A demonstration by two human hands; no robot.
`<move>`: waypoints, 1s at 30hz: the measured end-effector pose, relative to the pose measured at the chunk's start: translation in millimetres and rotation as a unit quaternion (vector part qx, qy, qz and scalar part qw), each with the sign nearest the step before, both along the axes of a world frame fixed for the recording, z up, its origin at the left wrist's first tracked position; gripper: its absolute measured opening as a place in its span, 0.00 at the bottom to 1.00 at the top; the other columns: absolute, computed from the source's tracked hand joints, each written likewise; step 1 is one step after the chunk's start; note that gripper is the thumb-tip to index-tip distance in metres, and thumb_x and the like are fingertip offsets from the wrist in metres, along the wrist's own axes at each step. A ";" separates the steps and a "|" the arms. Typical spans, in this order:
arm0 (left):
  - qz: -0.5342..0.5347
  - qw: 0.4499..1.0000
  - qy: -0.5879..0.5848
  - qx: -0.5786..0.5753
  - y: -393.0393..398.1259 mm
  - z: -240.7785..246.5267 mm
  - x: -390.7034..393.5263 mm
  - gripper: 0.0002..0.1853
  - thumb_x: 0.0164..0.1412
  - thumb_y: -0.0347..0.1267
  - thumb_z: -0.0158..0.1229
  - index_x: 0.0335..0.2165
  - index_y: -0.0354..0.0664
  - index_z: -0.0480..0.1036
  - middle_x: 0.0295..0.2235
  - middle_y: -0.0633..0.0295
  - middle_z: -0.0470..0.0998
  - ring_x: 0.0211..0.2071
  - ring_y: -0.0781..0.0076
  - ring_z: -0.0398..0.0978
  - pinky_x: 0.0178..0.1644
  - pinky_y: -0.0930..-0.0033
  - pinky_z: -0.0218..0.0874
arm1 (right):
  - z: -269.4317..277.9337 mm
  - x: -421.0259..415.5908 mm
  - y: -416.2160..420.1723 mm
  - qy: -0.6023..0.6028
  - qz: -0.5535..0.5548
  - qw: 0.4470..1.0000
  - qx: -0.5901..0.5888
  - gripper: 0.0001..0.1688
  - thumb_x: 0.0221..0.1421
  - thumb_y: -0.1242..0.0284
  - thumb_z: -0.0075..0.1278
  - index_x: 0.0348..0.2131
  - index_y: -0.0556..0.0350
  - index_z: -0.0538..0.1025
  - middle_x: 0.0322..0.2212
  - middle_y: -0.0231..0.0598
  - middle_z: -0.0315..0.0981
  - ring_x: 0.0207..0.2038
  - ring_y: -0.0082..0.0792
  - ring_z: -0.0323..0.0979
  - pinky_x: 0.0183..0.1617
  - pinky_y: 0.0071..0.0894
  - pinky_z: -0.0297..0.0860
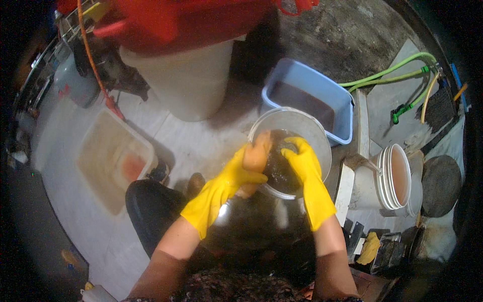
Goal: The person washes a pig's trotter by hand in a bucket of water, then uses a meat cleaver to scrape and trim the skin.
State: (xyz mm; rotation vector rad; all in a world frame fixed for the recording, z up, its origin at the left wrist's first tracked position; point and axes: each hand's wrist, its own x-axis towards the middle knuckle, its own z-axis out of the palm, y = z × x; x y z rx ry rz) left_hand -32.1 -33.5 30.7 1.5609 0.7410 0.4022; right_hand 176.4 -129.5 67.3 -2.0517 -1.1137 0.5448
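A white plastic bucket [291,197] with dark, rippled liquid [281,175] in it stands before me. My left hand [236,171], in a yellow rubber glove, grips a long orange-tan object [256,156] over the bucket's left rim. What that object is, I cannot tell. My right hand [303,162], gloved the same way, reaches over the near right side of the bucket with its fingers curled. Beside those fingertips is a small greyish, blurred thing [283,147]; whether they hold it is unclear.
Behind the bucket stands a blue plastic tub [320,81] with dark liquid. A beige tub [102,151] sits left, near my knee [151,207]. Ahead is a large pale bin [188,83] under a red plastic item [169,22]. Nested white buckets [381,181] and a green hose [392,68] lie right.
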 end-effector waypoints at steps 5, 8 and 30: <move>0.007 0.986 -0.125 -0.112 -8.4 -10.8 -1.6 0.51 0.38 0.28 0.79 0.60 0.35 0.62 0.50 0.54 0.73 0.53 0.64 0.70 0.54 0.64 0.65 | 13.8 -51.6 -22.5 -0.117 0.209 0.963 0.124 0.22 0.49 0.73 0.63 0.47 0.50 0.80 0.40 0.49 0.77 0.47 0.55 0.74 0.53 0.45 0.69; 0.000 0.975 -0.098 -0.197 -11.0 7.2 4.8 0.46 0.45 0.23 0.74 0.62 0.37 0.60 0.50 0.52 0.73 0.47 0.61 0.74 0.46 0.64 0.70 | -5.5 -48.6 0.0 -0.142 0.142 0.963 0.179 0.17 0.52 0.70 0.59 0.43 0.52 0.80 0.39 0.52 0.76 0.47 0.60 0.72 0.53 0.49 0.68; -0.077 0.994 -0.008 0.083 -15.0 2.0 -13.2 0.59 0.40 0.27 0.79 0.68 0.38 0.54 0.60 0.51 0.70 0.62 0.60 0.65 0.65 0.61 0.56 | -48.5 51.0 52.9 -0.150 -0.039 0.984 -0.084 0.30 0.55 0.64 0.57 0.54 0.60 0.76 0.58 0.59 0.68 0.63 0.55 0.64 0.67 0.45 0.60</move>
